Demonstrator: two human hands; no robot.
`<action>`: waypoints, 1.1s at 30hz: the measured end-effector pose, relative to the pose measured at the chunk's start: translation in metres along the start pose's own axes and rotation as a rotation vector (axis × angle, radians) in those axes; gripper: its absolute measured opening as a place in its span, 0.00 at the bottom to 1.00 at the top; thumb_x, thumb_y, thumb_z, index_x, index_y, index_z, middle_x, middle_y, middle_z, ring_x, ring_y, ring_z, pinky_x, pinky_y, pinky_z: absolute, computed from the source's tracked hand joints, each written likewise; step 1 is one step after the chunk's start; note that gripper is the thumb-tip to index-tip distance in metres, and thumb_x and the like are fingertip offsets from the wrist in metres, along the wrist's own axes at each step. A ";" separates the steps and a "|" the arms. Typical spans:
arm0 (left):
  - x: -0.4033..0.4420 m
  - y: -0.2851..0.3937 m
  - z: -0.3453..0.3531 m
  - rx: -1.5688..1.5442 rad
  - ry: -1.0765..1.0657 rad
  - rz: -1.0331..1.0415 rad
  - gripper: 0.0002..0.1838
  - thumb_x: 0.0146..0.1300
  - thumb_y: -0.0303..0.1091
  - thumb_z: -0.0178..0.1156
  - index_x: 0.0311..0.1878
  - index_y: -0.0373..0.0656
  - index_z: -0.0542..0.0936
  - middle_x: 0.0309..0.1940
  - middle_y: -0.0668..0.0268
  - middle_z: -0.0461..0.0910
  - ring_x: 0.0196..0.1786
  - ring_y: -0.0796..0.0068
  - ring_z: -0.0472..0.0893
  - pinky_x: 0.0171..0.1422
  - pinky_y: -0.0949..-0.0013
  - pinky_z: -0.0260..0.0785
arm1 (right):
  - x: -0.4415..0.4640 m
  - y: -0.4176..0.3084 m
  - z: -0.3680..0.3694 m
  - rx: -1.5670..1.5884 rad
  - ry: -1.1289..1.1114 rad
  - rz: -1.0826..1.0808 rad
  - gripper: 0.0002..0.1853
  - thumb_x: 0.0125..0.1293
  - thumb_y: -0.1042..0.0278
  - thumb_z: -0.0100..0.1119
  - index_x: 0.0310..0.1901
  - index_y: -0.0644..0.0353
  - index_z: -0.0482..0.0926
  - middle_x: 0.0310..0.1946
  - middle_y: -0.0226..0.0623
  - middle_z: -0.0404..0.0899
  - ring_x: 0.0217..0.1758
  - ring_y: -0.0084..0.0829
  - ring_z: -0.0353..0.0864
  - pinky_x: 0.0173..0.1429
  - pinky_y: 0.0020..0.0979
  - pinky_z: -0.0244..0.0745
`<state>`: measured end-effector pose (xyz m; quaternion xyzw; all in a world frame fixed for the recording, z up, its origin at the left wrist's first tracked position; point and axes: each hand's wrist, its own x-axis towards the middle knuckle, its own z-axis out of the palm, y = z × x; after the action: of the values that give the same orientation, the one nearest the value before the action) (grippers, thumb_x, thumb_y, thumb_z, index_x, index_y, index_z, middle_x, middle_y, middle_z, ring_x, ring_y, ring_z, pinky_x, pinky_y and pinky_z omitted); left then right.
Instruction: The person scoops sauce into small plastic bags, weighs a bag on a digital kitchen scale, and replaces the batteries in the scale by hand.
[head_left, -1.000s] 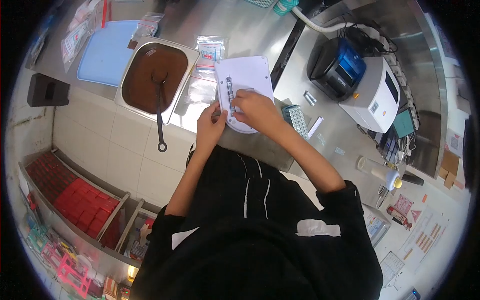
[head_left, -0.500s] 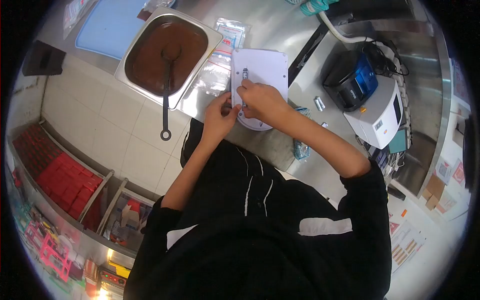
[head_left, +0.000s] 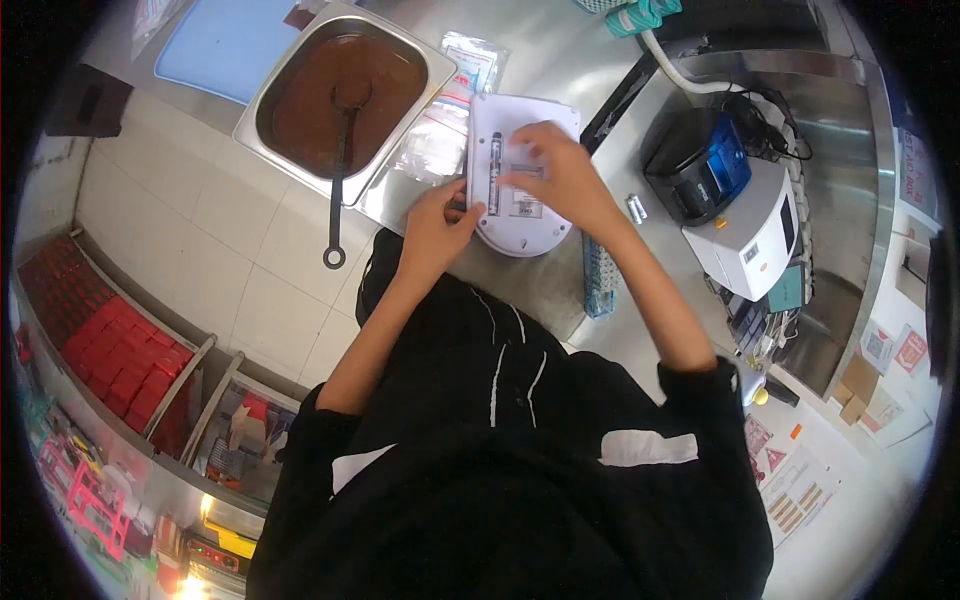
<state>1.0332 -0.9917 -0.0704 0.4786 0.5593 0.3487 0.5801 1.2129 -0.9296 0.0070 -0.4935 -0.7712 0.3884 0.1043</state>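
A white battery-powered device lies underside up on the steel counter, with a rounded near end, small screws or feet and a printed label. Cylindrical batteries sit end to end in the long slot along its left side. My left hand grips the device's lower left edge, thumb on top. Something dark shows between those fingers; I cannot make it out. Over the right half of the device is my right hand, its fingers apart and nothing visible in them.
Left stands a steel pan of brown sauce with a black ladle in it. Plastic bags lie between pan and device. To the right are loose batteries, a blue patterned packet, a black-and-blue machine and a white machine.
My right hand has lifted off the battery slot and moved right, its fingers spreading. The batteries in the slot now show along its length. My left hand keeps its hold.
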 end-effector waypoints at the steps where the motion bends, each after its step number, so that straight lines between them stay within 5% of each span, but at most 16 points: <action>1: 0.001 0.001 -0.001 -0.003 -0.001 0.004 0.22 0.52 0.31 0.64 0.51 0.34 0.75 0.33 0.59 0.77 0.29 0.75 0.79 0.35 0.72 0.72 | -0.011 -0.002 -0.001 -0.074 0.300 0.063 0.21 0.48 0.68 0.66 0.45 0.62 0.71 0.38 0.42 0.70 0.37 0.40 0.74 0.44 0.34 0.71; 3: 0.003 0.003 -0.004 0.082 0.041 0.048 0.24 0.52 0.32 0.63 0.52 0.32 0.73 0.36 0.55 0.78 0.33 0.71 0.81 0.38 0.70 0.73 | -0.035 0.005 0.004 -0.170 0.693 0.219 0.20 0.53 0.66 0.63 0.45 0.65 0.72 0.38 0.47 0.72 0.38 0.42 0.74 0.47 0.35 0.70; 4: 0.005 0.008 -0.005 0.084 0.039 0.056 0.24 0.52 0.32 0.63 0.52 0.32 0.73 0.36 0.55 0.78 0.33 0.71 0.81 0.38 0.70 0.73 | -0.044 0.011 0.014 -0.172 0.701 0.217 0.20 0.53 0.66 0.63 0.45 0.65 0.72 0.38 0.47 0.72 0.38 0.42 0.74 0.47 0.35 0.70; 6: 0.007 0.016 -0.004 0.037 -0.039 0.004 0.23 0.54 0.31 0.62 0.51 0.30 0.72 0.42 0.52 0.78 0.38 0.67 0.81 0.42 0.69 0.73 | -0.057 0.012 0.030 0.180 0.599 0.596 0.22 0.57 0.62 0.59 0.47 0.70 0.71 0.38 0.51 0.74 0.41 0.44 0.75 0.49 0.37 0.70; 8: 0.011 0.014 -0.004 0.091 -0.092 0.012 0.23 0.55 0.31 0.61 0.52 0.30 0.71 0.44 0.51 0.77 0.40 0.67 0.81 0.44 0.69 0.73 | -0.059 0.007 0.038 -0.035 0.564 0.501 0.27 0.58 0.57 0.59 0.49 0.74 0.69 0.40 0.54 0.75 0.43 0.45 0.76 0.50 0.38 0.69; 10: 0.013 0.005 -0.002 0.149 -0.145 0.027 0.22 0.56 0.30 0.60 0.53 0.30 0.70 0.46 0.50 0.77 0.43 0.66 0.80 0.46 0.68 0.73 | -0.053 0.002 0.037 0.211 0.589 0.672 0.30 0.56 0.55 0.60 0.50 0.76 0.69 0.41 0.54 0.75 0.44 0.46 0.77 0.50 0.39 0.69; 13: 0.005 0.011 0.000 -0.146 -0.154 0.166 0.24 0.60 0.26 0.56 0.58 0.30 0.65 0.48 0.53 0.75 0.50 0.67 0.77 0.51 0.68 0.71 | -0.057 0.014 0.038 0.406 0.697 0.630 0.30 0.55 0.56 0.62 0.52 0.72 0.69 0.41 0.51 0.74 0.45 0.42 0.76 0.51 0.37 0.69; 24: -0.017 0.077 0.009 -0.172 -0.246 0.206 0.28 0.61 0.25 0.54 0.64 0.34 0.59 0.56 0.55 0.70 0.55 0.67 0.73 0.59 0.66 0.65 | -0.093 -0.044 0.000 0.734 0.983 0.332 0.19 0.58 0.66 0.61 0.48 0.67 0.71 0.43 0.44 0.72 0.47 0.30 0.72 0.49 0.29 0.69; 26: -0.017 0.083 0.011 -0.211 -0.258 0.226 0.27 0.63 0.26 0.53 0.65 0.34 0.59 0.59 0.55 0.67 0.58 0.68 0.71 0.61 0.66 0.63 | -0.105 -0.052 -0.006 0.691 0.964 0.208 0.16 0.53 0.71 0.63 0.45 0.62 0.73 0.45 0.45 0.72 0.51 0.35 0.71 0.52 0.33 0.68; 27: -0.017 0.089 0.011 -0.328 -0.274 0.170 0.28 0.65 0.35 0.51 0.66 0.36 0.58 0.61 0.56 0.64 0.61 0.67 0.67 0.63 0.65 0.60 | -0.110 -0.052 -0.006 0.690 0.981 0.191 0.16 0.53 0.71 0.63 0.45 0.62 0.73 0.45 0.45 0.72 0.51 0.35 0.71 0.52 0.33 0.68; 29: -0.019 0.104 0.012 -0.438 -0.305 0.132 0.31 0.67 0.45 0.48 0.67 0.37 0.56 0.64 0.56 0.61 0.64 0.66 0.64 0.65 0.63 0.58 | -0.120 -0.051 -0.007 0.076 1.117 -0.287 0.18 0.45 0.70 0.69 0.41 0.52 0.78 0.47 0.44 0.71 0.53 0.41 0.69 0.56 0.40 0.64; 31: -0.027 0.134 0.011 -1.034 -0.564 -0.037 0.49 0.59 0.72 0.24 0.70 0.38 0.47 0.68 0.56 0.53 0.69 0.61 0.56 0.71 0.60 0.47 | -0.139 -0.058 -0.008 -0.189 1.167 -0.286 0.18 0.41 0.69 0.71 0.38 0.47 0.80 0.47 0.43 0.71 0.53 0.44 0.68 0.58 0.42 0.63; 33: -0.032 0.143 0.013 -1.112 -0.609 -0.045 0.46 0.61 0.69 0.28 0.69 0.36 0.48 0.68 0.56 0.53 0.68 0.62 0.56 0.71 0.63 0.47 | -0.152 -0.055 -0.008 -0.483 1.238 -0.335 0.16 0.35 0.66 0.75 0.30 0.39 0.83 0.53 0.42 0.66 0.56 0.46 0.65 0.60 0.44 0.59</action>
<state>1.0600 -0.9812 0.0740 0.1713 0.1144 0.4230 0.8824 1.2547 -1.0648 0.0845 -0.5080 -0.7005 -0.1693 0.4717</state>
